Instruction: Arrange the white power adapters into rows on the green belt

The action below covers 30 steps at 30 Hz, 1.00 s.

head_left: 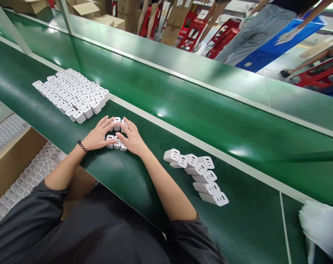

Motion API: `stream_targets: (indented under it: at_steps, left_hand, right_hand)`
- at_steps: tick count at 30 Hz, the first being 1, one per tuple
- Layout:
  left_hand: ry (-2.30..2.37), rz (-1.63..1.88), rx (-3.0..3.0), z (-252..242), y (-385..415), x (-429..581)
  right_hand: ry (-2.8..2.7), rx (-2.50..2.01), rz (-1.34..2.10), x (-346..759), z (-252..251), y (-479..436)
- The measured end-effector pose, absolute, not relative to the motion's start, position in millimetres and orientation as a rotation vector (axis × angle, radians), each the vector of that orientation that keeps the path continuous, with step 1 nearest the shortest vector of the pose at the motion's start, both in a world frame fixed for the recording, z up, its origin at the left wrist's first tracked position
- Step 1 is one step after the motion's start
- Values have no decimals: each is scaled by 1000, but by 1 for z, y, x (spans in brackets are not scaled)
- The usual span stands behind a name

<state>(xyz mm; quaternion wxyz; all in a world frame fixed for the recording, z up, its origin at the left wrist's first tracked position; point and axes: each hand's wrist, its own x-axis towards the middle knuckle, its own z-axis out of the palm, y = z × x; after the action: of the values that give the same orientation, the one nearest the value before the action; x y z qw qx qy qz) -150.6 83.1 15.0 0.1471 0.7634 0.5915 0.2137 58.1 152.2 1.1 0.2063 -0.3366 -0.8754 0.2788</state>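
Observation:
Two short rows of white charger plugs stand between my hands on the green bench [122, 172]. Fingers of my left hand [97, 137] curve around the left end of the back row [117, 123], its thumb resting at the front row [110, 140]. From the other side, my right hand [134, 140] spans both rows, with fingers at the back and thumb at the front. Both hands touch the chargers and partly hide them. Up to the left stands a tightly packed block of chargers [74, 88], slotted faces up. Several loose chargers [206, 176] lie tilted to the right.
A cardboard box [20, 161] full of chargers sits below the bench at left. A pale rail [166, 126] runs behind my hands, beside the green belt [188, 106]. White bags [322, 227] lie at far right. People, red stools and a blue bin [265, 55] are beyond.

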Motion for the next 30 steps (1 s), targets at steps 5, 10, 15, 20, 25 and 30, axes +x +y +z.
stream_targets:
  at_steps: [5,10,15,20,25,30]
  left_hand:
    - [1577,662,2156,16,74,-133]
    - [1488,776,2101,13,61,-100]
    - [1304,871,2038,13,46,-67]
    - [1157,935,1968,6,38,-44]
    - [1030,826,1972,12,49,-44]
    - [1037,788,1938,36,91,-57]
  right_hand:
    - [-2426,-892,792,77,-3,138]
    - [-2334,-901,680,111,-7,114]
    - [-2301,-982,680,146,-3,81]
    - [-2237,-1028,729,176,-2,58]
    - [-2219,-1046,780,200,2,53]
    - [-2194,-1031,780,214,3,55]
